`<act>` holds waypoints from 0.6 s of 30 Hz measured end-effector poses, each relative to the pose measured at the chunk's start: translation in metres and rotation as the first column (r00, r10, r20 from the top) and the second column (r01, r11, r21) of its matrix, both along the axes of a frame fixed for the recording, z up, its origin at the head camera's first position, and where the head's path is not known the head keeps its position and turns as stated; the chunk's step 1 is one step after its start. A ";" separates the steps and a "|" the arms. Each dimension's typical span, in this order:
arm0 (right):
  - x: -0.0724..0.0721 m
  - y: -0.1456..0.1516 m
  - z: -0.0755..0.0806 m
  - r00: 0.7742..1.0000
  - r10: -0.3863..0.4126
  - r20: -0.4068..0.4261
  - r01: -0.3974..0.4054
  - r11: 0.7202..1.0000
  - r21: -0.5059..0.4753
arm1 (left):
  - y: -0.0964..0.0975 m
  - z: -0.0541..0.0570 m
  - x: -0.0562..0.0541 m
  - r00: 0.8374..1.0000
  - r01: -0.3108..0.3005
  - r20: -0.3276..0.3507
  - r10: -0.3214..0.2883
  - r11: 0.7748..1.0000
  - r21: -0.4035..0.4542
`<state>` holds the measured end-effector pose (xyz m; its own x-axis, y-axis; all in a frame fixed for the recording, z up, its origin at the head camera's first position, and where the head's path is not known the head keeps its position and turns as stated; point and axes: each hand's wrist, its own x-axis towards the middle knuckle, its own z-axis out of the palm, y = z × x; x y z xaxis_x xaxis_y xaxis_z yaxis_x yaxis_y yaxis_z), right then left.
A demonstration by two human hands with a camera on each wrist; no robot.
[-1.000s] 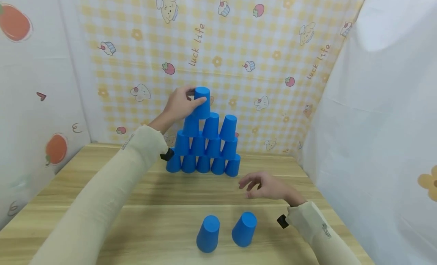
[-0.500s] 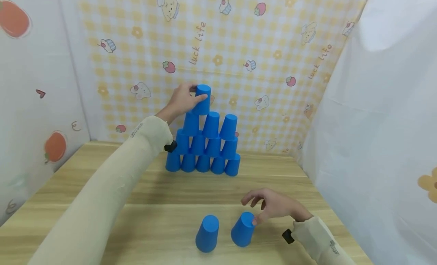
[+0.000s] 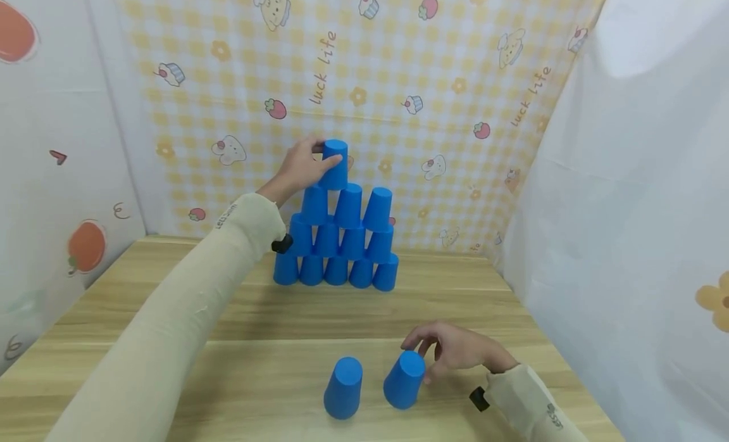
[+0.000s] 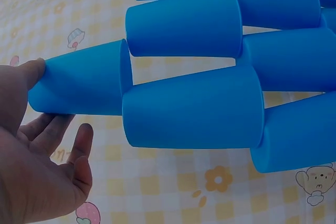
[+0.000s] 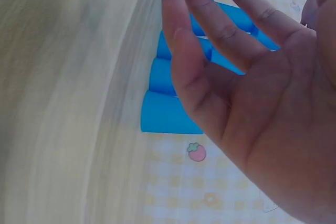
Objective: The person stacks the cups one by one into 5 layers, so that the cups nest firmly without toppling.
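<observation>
My left hand (image 3: 300,166) pinches an upside-down blue cup (image 3: 336,175) between thumb and fingers. This cup stands at the top of a pyramid of blue cups (image 3: 348,208), above the left and middle cups of a row of three. In the left wrist view the held cup's rim (image 4: 126,69) meets the tops of cups below it. My right hand (image 3: 455,347) hovers around the right-hand loose cup (image 3: 403,382), fingers behind its top and thumb beside it; contact is unclear. The right wrist view shows that palm (image 5: 278,108) with loosely bent fingers and no cup in it.
Another upside-down blue cup (image 3: 343,391) stands left of the one by my right hand. The wooden table (image 3: 273,366) ends at a checked cloth backdrop (image 3: 228,195), close behind the pyramid. White cloth (image 3: 615,208) hangs along the right side.
My right hand has come down and towards me, from beside the pyramid to around the right loose cup. My left hand stays on the top cup, which has barely moved.
</observation>
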<state>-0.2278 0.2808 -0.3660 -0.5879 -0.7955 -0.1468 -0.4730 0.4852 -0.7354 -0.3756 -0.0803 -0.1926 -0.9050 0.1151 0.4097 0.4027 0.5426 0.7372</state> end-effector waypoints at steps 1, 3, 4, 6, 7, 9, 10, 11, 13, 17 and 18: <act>0.000 0.001 -0.001 1.000 0.004 0.003 -0.004 1.000 -0.013 | 0.000 0.000 0.000 1.000 0.001 0.001 -0.001 1.000 -0.002; 0.000 0.001 -0.004 1.000 0.016 0.008 -0.015 0.999 -0.041 | 0.001 0.001 0.000 1.000 0.004 0.008 -0.004 1.000 -0.005; 0.000 0.002 -0.005 1.000 0.023 0.011 -0.023 0.998 -0.056 | 0.001 0.001 0.001 1.000 0.004 0.012 -0.004 1.000 -0.007; -0.001 0.002 -0.008 0.999 0.042 0.012 -0.041 0.996 -0.081 | 0.002 0.002 0.001 1.000 0.004 0.017 -0.004 1.000 -0.011; -0.001 0.001 -0.009 0.999 0.048 0.014 -0.047 0.995 -0.091 | 0.002 0.003 0.002 1.000 0.003 0.019 -0.003 1.000 -0.013; -0.001 0.001 -0.011 0.998 0.054 0.017 -0.052 0.993 -0.102 | 0.002 0.003 0.002 1.000 0.000 0.022 0.000 1.000 -0.016; -0.001 0.000 -0.012 0.998 0.057 0.020 -0.055 0.993 -0.107 | 0.002 0.003 0.003 1.000 -0.001 0.025 0.001 1.000 -0.018; -0.001 0.000 -0.012 0.998 0.059 0.023 -0.056 0.992 -0.111 | 0.001 0.003 0.003 1.000 -0.001 0.027 0.002 1.000 -0.017; -0.001 -0.001 -0.013 0.998 0.058 0.031 -0.054 0.992 -0.118 | 0.000 0.003 0.004 0.999 -0.003 0.032 0.004 1.000 -0.019; -0.001 -0.001 -0.013 0.997 0.063 0.040 -0.057 0.989 -0.136 | -0.002 0.003 0.004 0.999 -0.010 0.046 0.011 1.000 -0.023; -0.001 -0.001 -0.013 0.997 0.063 0.036 -0.057 0.989 -0.139 | -0.002 0.003 0.004 0.999 -0.013 0.048 0.014 1.000 -0.025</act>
<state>-0.2288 0.2794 -0.3789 -0.5345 -0.8433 -0.0564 -0.4665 0.3500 -0.8123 -0.3718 -0.0826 -0.1895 -0.9251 0.1124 0.3627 0.3597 0.5655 0.7422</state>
